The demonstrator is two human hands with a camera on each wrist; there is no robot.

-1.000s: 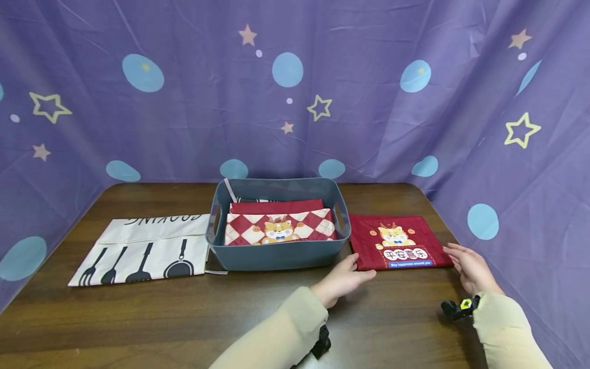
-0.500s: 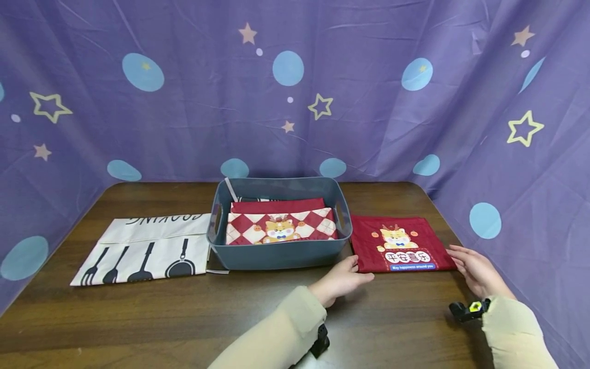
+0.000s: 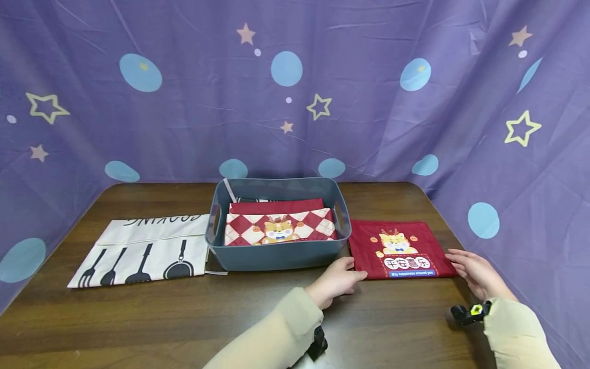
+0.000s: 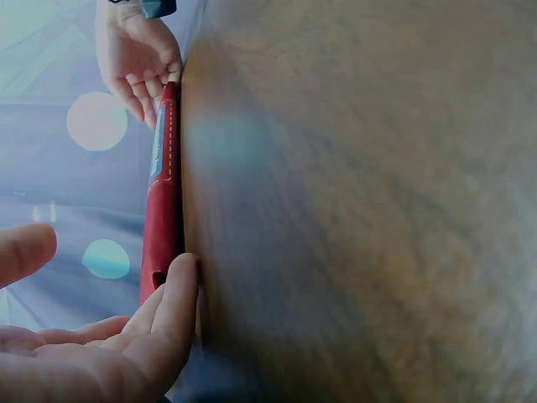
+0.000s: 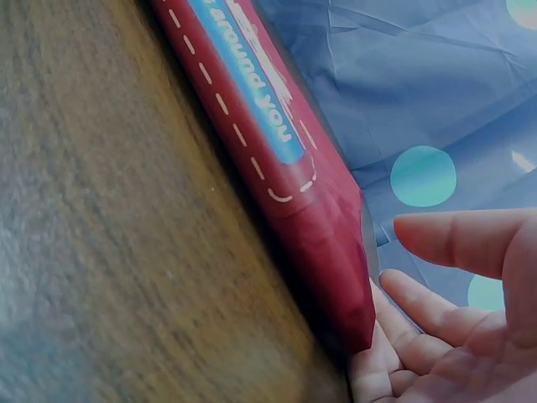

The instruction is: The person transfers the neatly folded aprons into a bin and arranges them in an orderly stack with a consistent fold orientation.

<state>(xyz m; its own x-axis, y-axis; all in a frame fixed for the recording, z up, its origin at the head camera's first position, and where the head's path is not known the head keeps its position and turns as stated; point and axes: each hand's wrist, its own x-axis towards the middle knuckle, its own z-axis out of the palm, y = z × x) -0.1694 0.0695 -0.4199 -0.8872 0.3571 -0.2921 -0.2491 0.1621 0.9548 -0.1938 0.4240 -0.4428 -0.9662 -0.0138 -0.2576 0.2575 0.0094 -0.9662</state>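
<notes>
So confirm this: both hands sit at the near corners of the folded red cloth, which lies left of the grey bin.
Wrong side. The head view shows the folded red cloth right of the grey bin. The left hand and right hand are at its near corners, as you said.

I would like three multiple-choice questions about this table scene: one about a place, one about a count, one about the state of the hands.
1. Where does the red folded cloth lie?
A. right of the grey bin
B. inside the bin
C. on the white cloth

2. How many utensil silhouettes are on the white cloth?
A. two
B. four
C. six

3. How are the hands at the red cloth?
A. fists
B. open, at its two near corners
C. lifted away

Answers: 1 A, it lies on the table beside the bin. 2 B, four black shapes. 3 B, left hand and right hand have straight fingers.
</notes>
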